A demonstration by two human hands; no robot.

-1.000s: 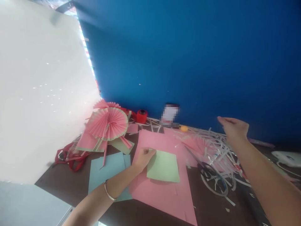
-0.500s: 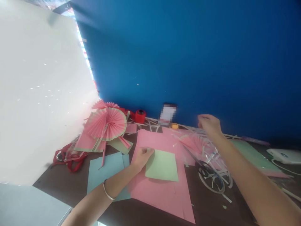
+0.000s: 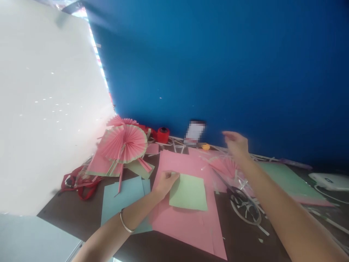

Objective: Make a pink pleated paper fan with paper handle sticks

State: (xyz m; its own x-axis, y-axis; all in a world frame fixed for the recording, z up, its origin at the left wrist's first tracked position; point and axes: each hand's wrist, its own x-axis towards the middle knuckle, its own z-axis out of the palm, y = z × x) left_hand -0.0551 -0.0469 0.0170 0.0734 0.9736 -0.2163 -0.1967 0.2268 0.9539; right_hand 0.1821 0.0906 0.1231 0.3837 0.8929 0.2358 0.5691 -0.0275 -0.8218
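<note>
My left hand (image 3: 165, 185), wearing a bangle at the wrist, has its fingers closed on the upper left corner of a square sheet of light green paper (image 3: 188, 193). That paper lies over a large pink sheet (image 3: 174, 222). Raised above the back of the table, in front of the blue wall, is my right hand (image 3: 236, 143). Its fingers are drawn together; whether something small is between them, I cannot make out. Below the right forearm lie a ring-shaped roll (image 3: 244, 206) and a folded pink paper fan (image 3: 223, 165), partly covered by clear wrap.
Pleated pink fans (image 3: 125, 143) with green edges stand at the left, beside blue sheets (image 3: 120, 196) and a red strap (image 3: 87, 191). Along the wall are a red roll (image 3: 163, 135), a blurred-out phone-like object (image 3: 194, 133) and a yellow round thing (image 3: 205, 146). Green sheets (image 3: 289, 180) and a white device (image 3: 329, 181) lie right.
My right hand has moved a little to the left, its fingers still together. My left hand stays at the corner of the green paper.
</note>
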